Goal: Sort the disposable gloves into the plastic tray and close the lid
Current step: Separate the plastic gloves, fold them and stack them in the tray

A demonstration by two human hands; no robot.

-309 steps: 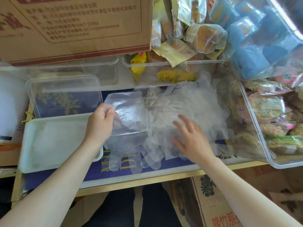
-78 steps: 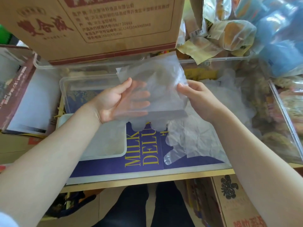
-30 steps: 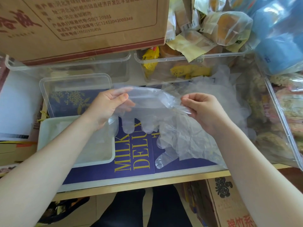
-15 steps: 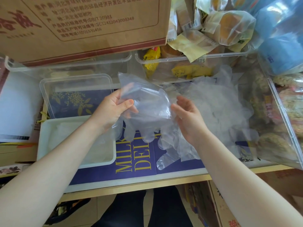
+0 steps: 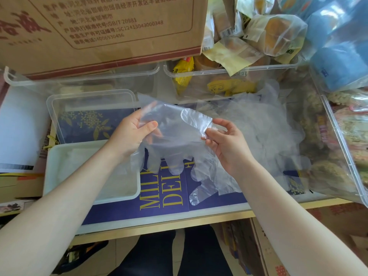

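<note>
A clear disposable glove [image 5: 175,136] hangs in the air between my hands, its fingers pointing down. My left hand [image 5: 133,134] grips its cuff side with thumb over the film. My right hand [image 5: 225,142] pinches the glove's thumb part at its right edge. A loose pile of clear gloves [image 5: 258,132] lies on the purple surface to the right. The white plastic tray [image 5: 51,168] sits at the left, with gloves inside, partly hidden by my left forearm. Behind it lies the clear lid [image 5: 91,98], off the tray.
A brown cardboard box [image 5: 99,28] overhangs the back. Clear bins of packaged snacks [image 5: 219,84] stand behind and a large clear bin [image 5: 342,148] at the right. Blue packs [image 5: 338,56] sit top right. The shelf's wooden front edge [image 5: 179,224] runs below the purple box.
The glove has been spread wider between my hands. My right hand moved right and now pinches the glove's thumb part instead of lying flat against the film.
</note>
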